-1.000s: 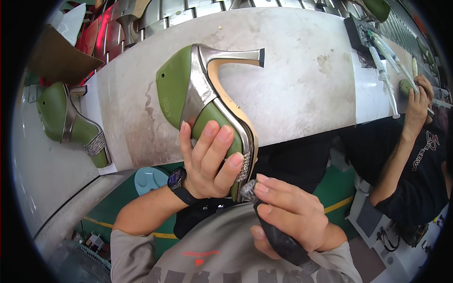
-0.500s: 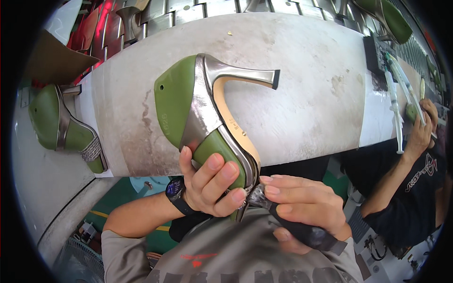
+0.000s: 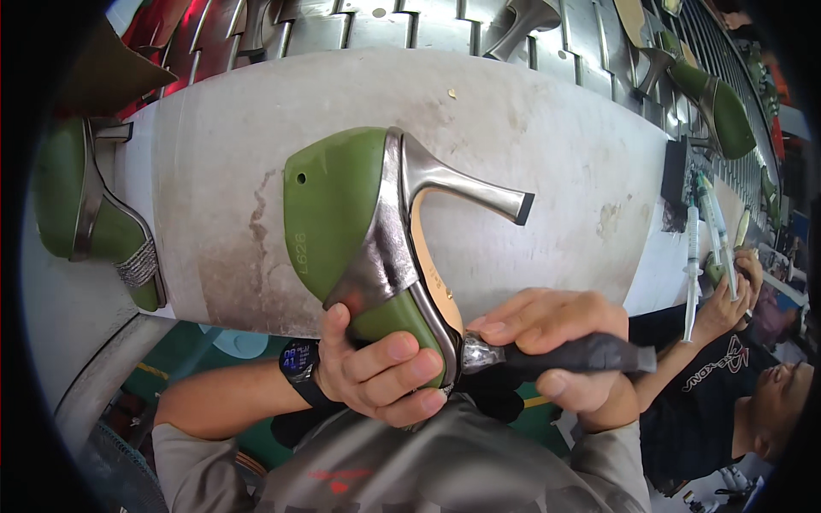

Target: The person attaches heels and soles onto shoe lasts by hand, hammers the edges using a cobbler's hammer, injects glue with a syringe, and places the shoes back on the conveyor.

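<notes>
My left hand (image 3: 380,372) is closed round the toe end of a silver high-heeled shoe (image 3: 395,261), which is fitted on a green shoe last (image 3: 338,201). The shoe lies on its side, with its slim heel pointing right and slightly toward me. In my right hand (image 3: 560,325) is a black-handled tool (image 3: 590,352), held roughly level. Its silvery tip meets the edge of the sole near the toe. My left fingers cover part of the toe and its glittering strap, so the exact contact is partly hidden.
Another green last with a silver shoe (image 3: 90,201) rests at the left. Beyond the stained worktop (image 3: 556,154) runs a slatted metal conveyor (image 3: 428,30) bearing more shoes. Syringes (image 3: 692,265) lie at the right, beside a co-worker's hands (image 3: 727,295).
The shoe has turned slightly, its heel now angled more toward me. My right hand and the tool have swung from a downward slant to nearly level. Heels on the conveyor have shifted.
</notes>
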Motion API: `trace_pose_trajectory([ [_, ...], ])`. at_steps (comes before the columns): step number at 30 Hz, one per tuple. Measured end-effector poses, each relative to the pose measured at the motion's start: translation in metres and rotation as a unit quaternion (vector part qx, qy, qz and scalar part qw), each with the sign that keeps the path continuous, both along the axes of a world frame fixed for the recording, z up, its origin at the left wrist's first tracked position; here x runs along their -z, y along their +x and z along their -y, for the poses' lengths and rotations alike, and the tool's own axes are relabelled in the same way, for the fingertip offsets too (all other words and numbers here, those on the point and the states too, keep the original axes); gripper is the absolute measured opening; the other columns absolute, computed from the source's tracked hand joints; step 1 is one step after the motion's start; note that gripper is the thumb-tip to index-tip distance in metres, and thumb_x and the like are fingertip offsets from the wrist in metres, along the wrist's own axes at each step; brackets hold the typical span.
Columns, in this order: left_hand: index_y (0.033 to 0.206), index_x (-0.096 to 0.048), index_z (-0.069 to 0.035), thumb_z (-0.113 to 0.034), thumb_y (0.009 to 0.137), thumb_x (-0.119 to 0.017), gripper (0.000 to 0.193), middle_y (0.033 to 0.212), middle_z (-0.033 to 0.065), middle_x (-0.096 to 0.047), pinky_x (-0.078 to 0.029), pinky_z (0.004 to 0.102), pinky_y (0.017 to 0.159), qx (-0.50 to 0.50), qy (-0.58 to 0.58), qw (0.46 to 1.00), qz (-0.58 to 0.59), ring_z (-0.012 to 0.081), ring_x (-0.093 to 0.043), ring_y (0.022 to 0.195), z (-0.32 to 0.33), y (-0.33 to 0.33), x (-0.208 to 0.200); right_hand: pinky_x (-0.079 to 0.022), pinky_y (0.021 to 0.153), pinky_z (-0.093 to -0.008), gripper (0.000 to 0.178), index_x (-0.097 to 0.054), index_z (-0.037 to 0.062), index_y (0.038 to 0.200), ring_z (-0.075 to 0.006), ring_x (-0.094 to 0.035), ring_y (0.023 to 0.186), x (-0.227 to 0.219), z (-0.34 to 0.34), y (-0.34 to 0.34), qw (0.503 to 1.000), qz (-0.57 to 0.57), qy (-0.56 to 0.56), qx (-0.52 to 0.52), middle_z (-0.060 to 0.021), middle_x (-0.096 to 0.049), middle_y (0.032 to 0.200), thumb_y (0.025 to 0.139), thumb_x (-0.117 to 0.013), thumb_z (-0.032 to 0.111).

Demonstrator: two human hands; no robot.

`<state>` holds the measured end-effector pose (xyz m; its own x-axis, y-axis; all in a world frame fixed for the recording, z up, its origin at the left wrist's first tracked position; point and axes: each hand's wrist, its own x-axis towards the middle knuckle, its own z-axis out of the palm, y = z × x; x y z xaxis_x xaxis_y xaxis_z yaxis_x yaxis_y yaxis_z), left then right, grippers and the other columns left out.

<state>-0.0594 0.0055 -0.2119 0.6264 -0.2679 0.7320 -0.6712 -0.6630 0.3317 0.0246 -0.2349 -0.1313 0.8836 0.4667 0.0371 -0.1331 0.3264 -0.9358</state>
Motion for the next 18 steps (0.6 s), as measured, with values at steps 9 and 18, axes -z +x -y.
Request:
trace_pose_trajectory([
  [9,0.149,-0.047,-0.024,-0.035,0.105,-0.055,0.046,0.152,-0.0009,-0.053,-0.022,0.0740,0.123,0.005,-0.012,1.000,0.023,0.0209,-0.048,0.147,0.003,-0.002,0.009,-0.059,0.092,-0.0363,0.026,-0.068,-0.0060,0.112,-0.0213,-0.074,0.100,-0.043,-0.019,0.054,0.972,-0.175,-0.118,-0.107,-0.0215,-0.077,0.111,0.090,-0.075,0.004],
  [18,0.151,-0.047,-0.024,-0.031,0.103,-0.061,0.050,0.159,0.0046,-0.051,-0.022,0.0706,0.124,0.077,0.077,0.992,-0.061,0.0269,-0.046,0.149,-0.035,0.011,-0.028,-0.064,0.077,-0.0366,0.051,-0.050,-0.0017,0.126,-0.0275,-0.076,0.086,-0.037,-0.051,0.038,0.986,0.056,-0.117,0.109,-0.0341,-0.068,0.125,0.102,-0.068,0.039],
])
